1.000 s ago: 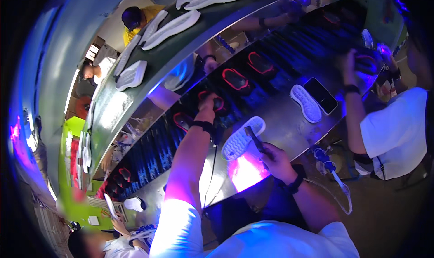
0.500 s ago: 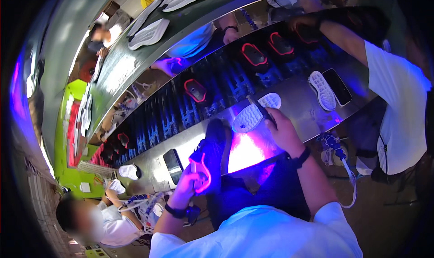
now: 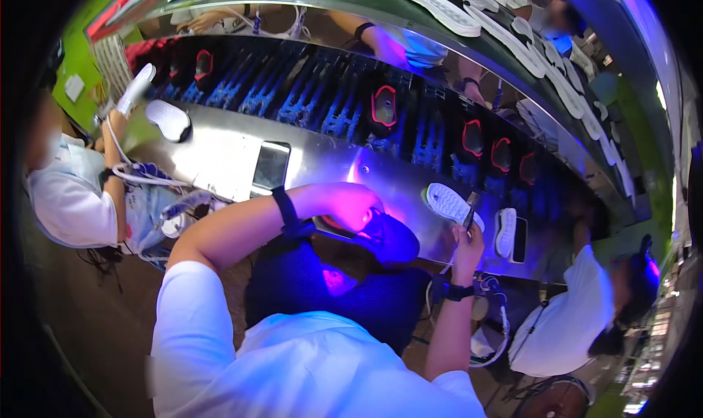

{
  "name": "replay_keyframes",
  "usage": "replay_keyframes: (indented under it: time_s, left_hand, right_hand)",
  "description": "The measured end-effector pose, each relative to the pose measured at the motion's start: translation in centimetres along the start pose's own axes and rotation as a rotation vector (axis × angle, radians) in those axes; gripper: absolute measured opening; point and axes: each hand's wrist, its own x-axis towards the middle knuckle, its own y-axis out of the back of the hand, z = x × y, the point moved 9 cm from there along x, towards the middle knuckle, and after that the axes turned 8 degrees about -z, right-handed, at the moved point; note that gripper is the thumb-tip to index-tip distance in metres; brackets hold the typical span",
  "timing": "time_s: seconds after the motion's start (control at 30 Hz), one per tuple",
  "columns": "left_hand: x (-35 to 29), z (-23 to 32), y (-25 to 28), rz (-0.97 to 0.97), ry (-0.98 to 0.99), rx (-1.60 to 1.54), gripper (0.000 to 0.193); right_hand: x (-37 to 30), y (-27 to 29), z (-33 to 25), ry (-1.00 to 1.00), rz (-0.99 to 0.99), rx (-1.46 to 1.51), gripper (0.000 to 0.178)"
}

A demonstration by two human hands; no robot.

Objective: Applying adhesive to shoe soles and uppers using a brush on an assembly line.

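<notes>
Black shoe (image 3: pixel 392 236) under left fingers (image 3: pixel 364 214) (purple-lit), touching.

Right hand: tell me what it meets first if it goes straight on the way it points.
Probably the white shoe sole on the metal bench: the right hand points a thin brush at its edge. Depth is unclear.

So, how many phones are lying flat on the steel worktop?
2. One phone lies left of the left hand; the other phone lies right of the right hand, beside a white sole. Others may be hidden.
</notes>
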Motion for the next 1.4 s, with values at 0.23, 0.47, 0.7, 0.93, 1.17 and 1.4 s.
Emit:
replay_keyframes:
  time_s: [0.23,0.47,0.7,0.93,1.17,1.4]
  left_hand:
    - [6.5,6.9,-9.5,0.026,0.192,1.206,0.051]
    - [4.8,7.9,-7.6,0.149,-0.003,1.323,0.053]
    - [-4.4,12.3,0.3,0.779,-0.02,0.41,0.091]
    - [-9.0,11.4,-9.0,0.784,0.02,0.638,0.094]
    - [-10.7,9.5,-12.4,0.754,-0.011,0.623,0.059]
    - [-10.9,9.3,-13.3,0.65,-0.045,0.757,0.048]
  right_hand:
    - [-8.4,0.2,-4.7,-0.107,0.019,-0.047,0.04]
    - [-12.4,3.0,-7.9,-0.115,0.005,-0.051,0.038]
    - [-11.8,-0.5,-11.6,0.121,-0.154,-0.247,0.036]
    - [-10.6,-4.5,-11.4,0.161,-0.352,-0.363,0.035]
    - [-8.6,-9.8,-9.3,0.134,-0.498,-0.392,0.032]
    - [-6.8,-11.4,-5.4,0.019,-0.481,-0.234,0.033]
